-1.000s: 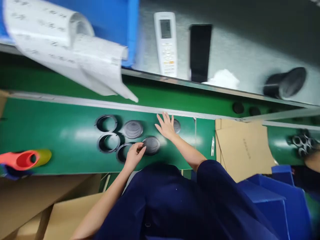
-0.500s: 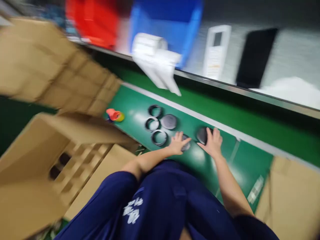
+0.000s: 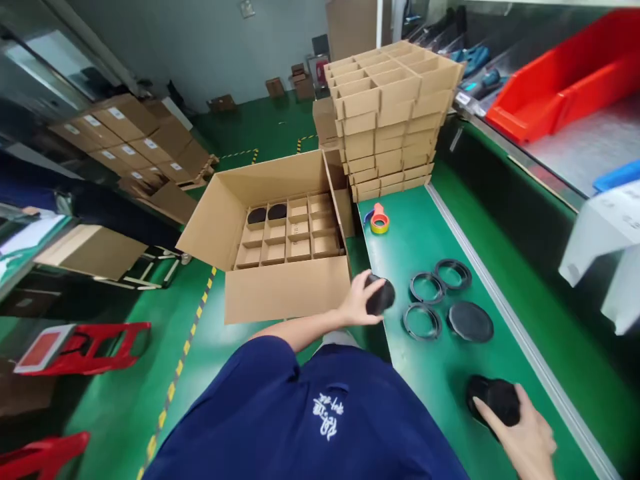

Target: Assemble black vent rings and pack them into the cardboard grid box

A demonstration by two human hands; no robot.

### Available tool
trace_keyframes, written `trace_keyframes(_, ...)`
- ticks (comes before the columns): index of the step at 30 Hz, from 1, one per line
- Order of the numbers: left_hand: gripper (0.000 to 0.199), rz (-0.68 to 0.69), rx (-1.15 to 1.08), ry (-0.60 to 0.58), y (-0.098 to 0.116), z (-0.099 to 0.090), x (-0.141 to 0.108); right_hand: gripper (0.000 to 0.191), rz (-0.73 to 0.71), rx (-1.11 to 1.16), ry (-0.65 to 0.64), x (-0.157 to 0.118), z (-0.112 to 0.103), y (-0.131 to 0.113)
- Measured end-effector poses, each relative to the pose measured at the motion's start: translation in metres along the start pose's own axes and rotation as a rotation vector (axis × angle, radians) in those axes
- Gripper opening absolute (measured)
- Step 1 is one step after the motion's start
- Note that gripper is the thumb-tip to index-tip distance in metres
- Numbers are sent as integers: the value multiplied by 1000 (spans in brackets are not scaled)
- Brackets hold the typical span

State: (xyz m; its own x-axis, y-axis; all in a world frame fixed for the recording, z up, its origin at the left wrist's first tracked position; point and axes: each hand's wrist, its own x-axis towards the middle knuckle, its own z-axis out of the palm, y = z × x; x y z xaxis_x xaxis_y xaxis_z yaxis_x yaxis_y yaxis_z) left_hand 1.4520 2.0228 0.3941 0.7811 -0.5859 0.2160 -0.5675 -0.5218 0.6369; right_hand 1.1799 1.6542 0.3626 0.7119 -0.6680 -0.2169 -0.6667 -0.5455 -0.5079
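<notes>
My left hand [image 3: 361, 300] is closed around a round black part [image 3: 381, 297], held at the bench's near edge. At the lower right, my right hand [image 3: 530, 433] grips another black rounded part [image 3: 495, 400] on or just above the green bench [image 3: 430, 400]. Between them lie several black rings [image 3: 421, 321] and a dark flat disc [image 3: 471, 322]. To the left stands an open cardboard box [image 3: 285, 287] with a divider grid; two black round pieces [image 3: 267, 214] sit in its far left cells.
Stacked cardboard dividers [image 3: 390, 127] rise at the bench's far end, with a tape dispenser [image 3: 379, 220] before them. A red bin [image 3: 560, 80] sits on the shelf at right. Red stools [image 3: 95, 347] stand on the floor at left.
The view has swung left toward the box. My left hand has lifted a round black part from the bench and moved it toward the box. My right hand stays at its black part.
</notes>
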Motion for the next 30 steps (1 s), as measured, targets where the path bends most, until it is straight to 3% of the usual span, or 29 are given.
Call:
trace_keyframes(4, 103, -421, 75, 276, -88, -85, -8, 98, -440, 208, -394, 9, 39, -146)
trace_keyframes(6, 101, -581, 116, 337, -135, -129, -2, 92, -621, 244, -574, 6, 76, -236)
trace_keyframes(8, 100, -671, 157, 370, -184, -170, 11, 95, -746, 226, -642, 3, 123, -331)
trace_keyframes(10, 100, -718, 192, 388, -233, -205, 30, 101, -794, 196, -568, 7, 176, -428)
trace_keyframes(13, 99, -752, 229, 366, -301, -248, 63, 108, -787, 143, -334, 38, 252, -565)
trace_keyframes(15, 99, -742, 254, 316, -339, -268, 84, 110, -756, 61, -216, 73, 296, -642)
trace_keyframes(17, 98, -717, 275, 252, -371, -282, 103, 110, -706, -31, -170, 112, 333, -700)
trace_keyframes(19, 99, -686, 289, 184, -398, -289, 120, 110, -672, -109, -173, 147, 364, -737)
trace_keyframes(22, 99, -641, 287, 83, -429, -287, 139, 111, -679, -211, -226, 185, 402, -759)
trace_keyframes(26, 100, -618, 260, -19, -460, -267, 146, 109, -654, -323, -328, 207, 438, -750)
trace_keyframes(30, 82, -502, 314, -42, -477, -247, 142, 87, -681, -467, -386, 211, 456, -735)
